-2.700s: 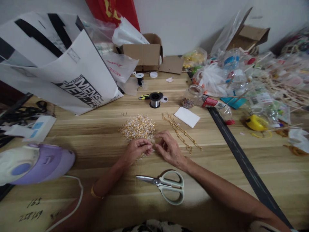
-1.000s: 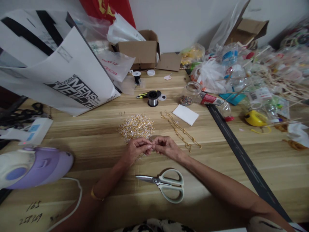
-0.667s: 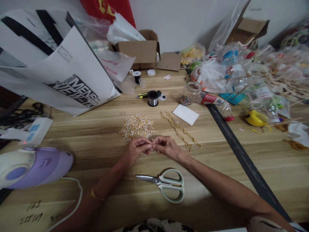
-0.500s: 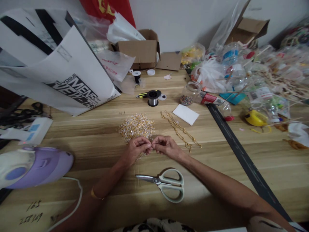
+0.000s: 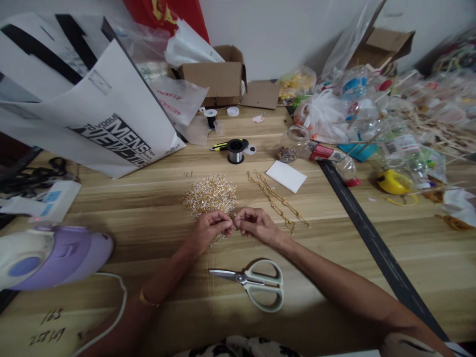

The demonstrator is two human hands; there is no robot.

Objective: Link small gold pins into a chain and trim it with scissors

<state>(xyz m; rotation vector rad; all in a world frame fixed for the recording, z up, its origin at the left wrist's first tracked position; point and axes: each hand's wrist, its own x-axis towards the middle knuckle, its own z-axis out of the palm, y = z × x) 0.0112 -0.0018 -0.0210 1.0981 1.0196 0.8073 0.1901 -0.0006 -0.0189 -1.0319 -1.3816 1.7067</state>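
Note:
My left hand [image 5: 210, 229] and my right hand [image 5: 256, 225] meet fingertip to fingertip over the wooden table [image 5: 148, 218]. Both are closed in a pinch on a tiny gold piece, too small to make out clearly. Just beyond the fingers lies a heap of small gold and silver findings [image 5: 210, 194]. To the right of the heap lie finished gold chains [image 5: 278, 203]. Scissors with pale green handles [image 5: 256, 285] lie shut on the table below my hands.
A white printed bag [image 5: 92, 99] leans at the left. A purple and white appliance [image 5: 48, 255] with a cord sits at the near left. A wire spool [image 5: 235, 150], a glass jar [image 5: 293, 146], a white card [image 5: 286, 176], a cardboard box [image 5: 215, 77] and cluttered bags [image 5: 390, 119] fill the back and right.
My right hand, earlier apart from the left with its fingers loose, has closed and come to the left hand's fingertips. Since then the hands make only small finger movements.

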